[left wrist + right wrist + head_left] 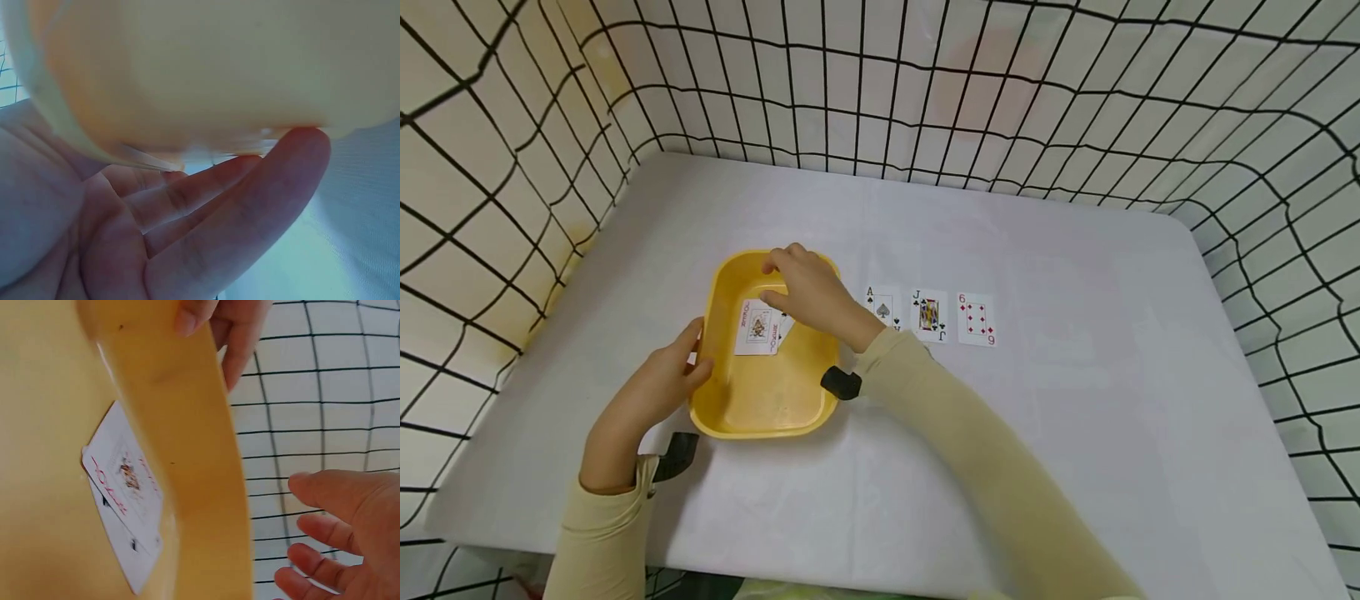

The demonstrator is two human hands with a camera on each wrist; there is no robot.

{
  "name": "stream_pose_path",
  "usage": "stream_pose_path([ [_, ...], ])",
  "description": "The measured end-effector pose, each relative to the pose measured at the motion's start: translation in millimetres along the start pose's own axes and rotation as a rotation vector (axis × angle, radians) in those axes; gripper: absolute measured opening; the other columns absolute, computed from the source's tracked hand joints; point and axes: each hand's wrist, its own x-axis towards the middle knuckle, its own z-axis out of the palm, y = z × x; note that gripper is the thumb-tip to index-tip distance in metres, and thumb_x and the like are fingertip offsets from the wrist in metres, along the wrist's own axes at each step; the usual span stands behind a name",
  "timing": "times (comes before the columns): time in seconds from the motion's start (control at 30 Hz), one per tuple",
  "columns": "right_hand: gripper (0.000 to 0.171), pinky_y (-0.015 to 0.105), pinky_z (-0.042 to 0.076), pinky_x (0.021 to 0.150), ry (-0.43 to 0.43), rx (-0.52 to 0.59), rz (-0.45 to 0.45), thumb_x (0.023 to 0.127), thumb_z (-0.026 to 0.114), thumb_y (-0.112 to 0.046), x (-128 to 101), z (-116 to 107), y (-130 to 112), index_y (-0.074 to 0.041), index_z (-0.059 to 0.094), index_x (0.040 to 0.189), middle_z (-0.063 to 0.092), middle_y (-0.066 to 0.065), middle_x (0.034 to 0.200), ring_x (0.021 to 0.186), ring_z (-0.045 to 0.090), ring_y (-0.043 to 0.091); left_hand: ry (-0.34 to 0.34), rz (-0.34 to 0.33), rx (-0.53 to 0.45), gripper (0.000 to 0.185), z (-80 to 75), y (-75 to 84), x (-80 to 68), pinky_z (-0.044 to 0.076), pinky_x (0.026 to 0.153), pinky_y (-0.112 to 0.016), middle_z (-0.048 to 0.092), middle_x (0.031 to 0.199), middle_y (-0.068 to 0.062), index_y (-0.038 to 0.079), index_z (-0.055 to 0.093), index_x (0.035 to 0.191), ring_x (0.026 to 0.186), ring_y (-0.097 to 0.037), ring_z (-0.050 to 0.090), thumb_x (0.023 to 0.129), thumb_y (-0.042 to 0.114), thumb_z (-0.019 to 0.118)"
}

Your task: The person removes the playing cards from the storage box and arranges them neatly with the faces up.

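Yellow tray [752,400] sits on the white table [1075,433], left of centre and toward the near edge, with a joker card [758,327] lying face up on its floor over a second card whose corner shows just to the right. Left hand [651,392] rests against the tray's near-left wall, thumb at the rim and fingers [250,206] extended along the outer side; the fingers are straight, holding nothing. Right hand [808,287] reaches over the tray's far-right part, just above the cards, fingers relaxed and spread; the right wrist view shows them apart and not pinching any card. Three face-up cards lie in a row on the table right of the tray: an ace of spades [883,307], a jack [929,315] and a six of diamonds [976,319]. A black grid fence [925,100] encloses the table on the far, left and right sides.
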Motion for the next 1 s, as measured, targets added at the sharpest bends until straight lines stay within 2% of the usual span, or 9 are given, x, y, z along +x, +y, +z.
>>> stream_pose_path([
  [0.2,0.046,0.023,0.038,0.083,-0.104,0.006,0.084,0.082,0.063,-0.037,21,32,-2,-0.014,0.049,0.12,0.048,0.002,0.114,0.096,0.046,0.013,0.012,0.036,-0.002,0.049,1.2,-1.2,-1.3,0.048,0.074,-0.046,0.051,0.111,-0.025,-0.002,0.023,0.134,0.088,-0.037,0.058,0.092,0.011,0.045],
  [0.37,0.07,0.033,0.033,0.093,-0.229,-0.096,0.159,0.076,0.067,-0.044,28,53,-2,-0.014,0.04,0.133,0.04,0.002,0.127,0.113,0.039,0.018,0.02,0.054,-0.005,0.05,1.4,0.0,-1.3,0.049,0.072,-0.046,0.052,0.107,-0.024,-0.003,0.023,0.134,0.086,-0.036,0.058,0.092,0.01,0.046],
  [0.47,0.084,0.034,0.031,0.096,-0.284,-0.165,0.176,0.072,0.071,-0.044,28,58,-1,-0.012,0.03,0.138,0.034,0.005,0.133,0.117,0.034,0.021,0.021,0.054,-0.004,0.05,1.7,0.2,-0.6,0.049,0.071,-0.045,0.052,0.105,-0.023,-0.002,0.023,0.133,0.086,-0.035,0.059,0.091,0.01,0.046],
  [0.53,0.086,0.033,0.03,0.095,-0.295,-0.197,0.177,0.07,0.073,-0.043,27,60,-1,-0.01,0.03,0.137,0.034,0.007,0.131,0.113,0.034,0.02,0.024,0.056,-0.005,0.049,1.7,-0.2,-0.3,0.049,0.07,-0.044,0.052,0.103,-0.022,-0.003,0.024,0.133,0.085,-0.035,0.059,0.091,0.01,0.046],
  [0.77,0.076,0.029,0.029,0.085,-0.294,-0.227,0.221,0.064,0.076,-0.046,24,59,-2,-0.008,0.042,0.121,0.035,0.005,0.104,0.097,0.031,0.019,0.029,0.049,-0.008,0.045,1.5,1.1,0.0,0.049,0.069,-0.043,0.053,0.099,-0.019,-0.001,0.026,0.129,0.083,-0.034,0.059,0.09,0.009,0.046],
  [0.87,0.081,0.029,0.027,0.086,-0.287,-0.222,0.232,0.061,0.077,-0.048,23,58,-1,-0.009,0.04,0.121,0.035,0.004,0.104,0.098,0.031,0.019,0.023,0.04,-0.012,0.046,1.2,2.4,0.0,0.05,0.069,-0.044,0.053,0.1,-0.02,-0.001,0.025,0.13,0.084,-0.034,0.059,0.091,0.01,0.046],
  [1.0,0.087,0.031,0.025,0.092,-0.283,-0.212,0.211,0.06,0.077,-0.048,22,57,-1,-0.011,0.034,0.125,0.036,0.003,0.114,0.105,0.032,0.018,0.022,0.035,-0.01,0.048,1.2,2.6,-0.3,0.05,0.07,-0.044,0.053,0.102,-0.022,-0.001,0.024,0.132,0.084,-0.035,0.059,0.091,0.01,0.046],
])
